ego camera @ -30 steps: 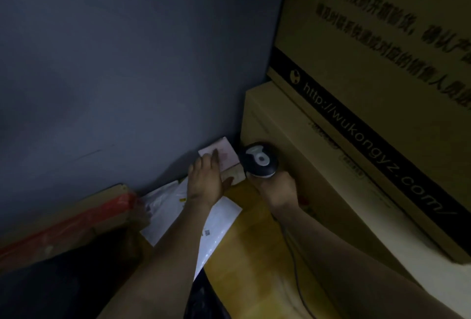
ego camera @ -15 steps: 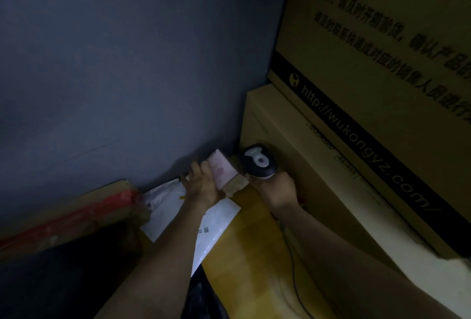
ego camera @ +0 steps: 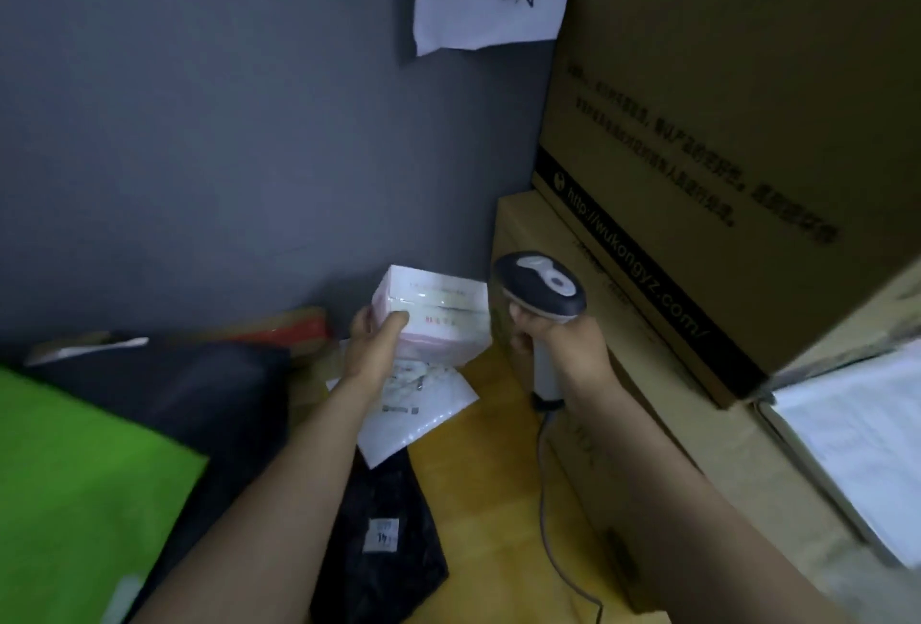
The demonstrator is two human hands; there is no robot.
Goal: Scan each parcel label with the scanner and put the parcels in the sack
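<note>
left hand (ego camera: 375, 339) grips parcel (ego camera: 438, 319), scanner (ego camera: 540, 287) beside it.

The left hand (ego camera: 371, 344) grips a small white parcel (ego camera: 438, 319), lifted with its label facing up. Just beside it, the right hand (ego camera: 558, 339) holds the scanner (ego camera: 540, 287) upright.

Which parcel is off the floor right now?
The small pink-white box, gripped in the left hand; the white mailer and black bag lie flat.
</note>
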